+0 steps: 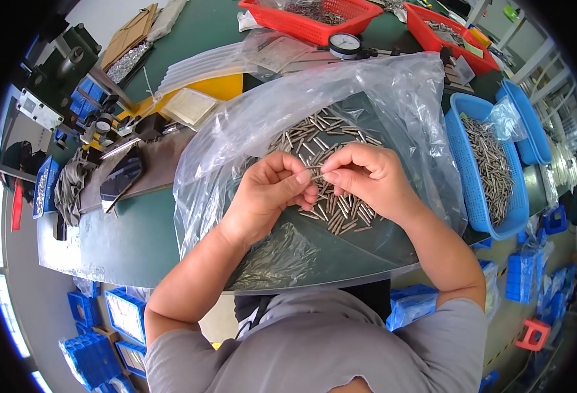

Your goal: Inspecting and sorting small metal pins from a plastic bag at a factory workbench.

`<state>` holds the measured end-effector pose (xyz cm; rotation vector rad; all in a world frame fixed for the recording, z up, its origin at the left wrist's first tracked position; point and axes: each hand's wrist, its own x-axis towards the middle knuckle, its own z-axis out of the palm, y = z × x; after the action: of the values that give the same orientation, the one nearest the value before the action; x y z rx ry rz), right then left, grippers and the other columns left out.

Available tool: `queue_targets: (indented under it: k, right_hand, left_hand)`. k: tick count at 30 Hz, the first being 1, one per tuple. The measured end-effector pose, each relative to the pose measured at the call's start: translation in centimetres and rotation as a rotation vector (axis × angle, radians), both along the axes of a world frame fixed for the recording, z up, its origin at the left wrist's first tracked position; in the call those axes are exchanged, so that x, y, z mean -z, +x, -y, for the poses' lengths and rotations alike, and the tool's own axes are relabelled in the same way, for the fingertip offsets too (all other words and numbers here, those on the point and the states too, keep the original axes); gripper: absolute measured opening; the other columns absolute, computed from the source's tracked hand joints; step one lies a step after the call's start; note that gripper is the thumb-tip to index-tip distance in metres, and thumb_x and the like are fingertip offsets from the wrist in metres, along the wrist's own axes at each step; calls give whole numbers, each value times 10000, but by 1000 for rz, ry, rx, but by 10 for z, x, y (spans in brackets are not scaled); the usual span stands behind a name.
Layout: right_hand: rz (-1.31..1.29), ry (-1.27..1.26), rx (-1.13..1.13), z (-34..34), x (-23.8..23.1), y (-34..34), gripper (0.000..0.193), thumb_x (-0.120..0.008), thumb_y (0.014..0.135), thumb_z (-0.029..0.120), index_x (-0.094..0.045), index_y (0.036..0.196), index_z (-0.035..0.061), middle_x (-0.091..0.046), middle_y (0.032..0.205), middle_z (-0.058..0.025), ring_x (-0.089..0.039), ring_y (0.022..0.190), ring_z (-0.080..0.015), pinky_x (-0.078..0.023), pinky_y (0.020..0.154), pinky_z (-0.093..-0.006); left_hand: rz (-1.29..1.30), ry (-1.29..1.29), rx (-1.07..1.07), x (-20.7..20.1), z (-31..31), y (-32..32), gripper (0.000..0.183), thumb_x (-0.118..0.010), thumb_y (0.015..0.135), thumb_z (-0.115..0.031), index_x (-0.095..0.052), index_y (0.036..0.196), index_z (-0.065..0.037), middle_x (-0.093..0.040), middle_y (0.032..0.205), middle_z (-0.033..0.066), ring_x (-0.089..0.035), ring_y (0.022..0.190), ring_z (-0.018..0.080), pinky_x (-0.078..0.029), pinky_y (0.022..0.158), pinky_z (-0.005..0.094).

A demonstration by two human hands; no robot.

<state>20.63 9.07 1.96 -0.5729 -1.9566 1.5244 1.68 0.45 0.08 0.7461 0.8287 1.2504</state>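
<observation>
Metal pin (317,177) pinched between both hands (327,178), over pin pile (327,141), plastic sheet (393,98)

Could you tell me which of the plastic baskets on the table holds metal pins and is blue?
The blue plastic basket at the table's right edge; the other two pin-filled baskets are red.

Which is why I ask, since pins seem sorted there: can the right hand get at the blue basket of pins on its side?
Probably yes. The blue basket sits open-topped just beyond the right hand, with only loose clear bag plastic between them.
</observation>
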Motion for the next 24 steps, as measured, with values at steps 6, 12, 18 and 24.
queue_targets:
  k: [6, 12, 18, 24]
  right_hand:
    - [0, 11, 7, 7, 4, -3, 98, -617, 835, -12, -606, 931, -1, -617, 785, -28, -600, 661, -83, -494, 595, -211]
    - [-41, -423, -5, 1, -2, -2, 105, -611, 868, 54, -584, 963, 17, -606, 822, -35, -586, 678, -86, -489, 609, -218]
    - [-37, -309, -56, 3, 9, -3, 75, -606, 872, 63, -593, 934, 22, -628, 814, -27, -594, 706, -66, -483, 643, -202]
    - [-73, -368, -98, 6, 7, -6, 63, -606, 871, 49, -577, 906, 4, -634, 801, -45, -617, 748, -92, -499, 689, -222]
  left_hand:
    - [19, 12, 20, 1, 0, 4, 111, -580, 906, -116, -529, 945, -25, -626, 838, 79, -623, 765, 149, -516, 681, 264]
    - [79, -9, 36, 0, 1, 2, 109, -579, 906, -116, -534, 943, -24, -627, 848, 84, -627, 773, 159, -519, 686, 275]
    - [87, -27, 28, 0, 2, 6, 88, -565, 908, -113, -533, 928, -34, -618, 827, 90, -622, 758, 178, -518, 682, 305]
    - [90, -19, 28, 2, 0, 6, 106, -578, 903, -126, -535, 918, -31, -615, 831, 89, -625, 754, 179, -520, 683, 298]
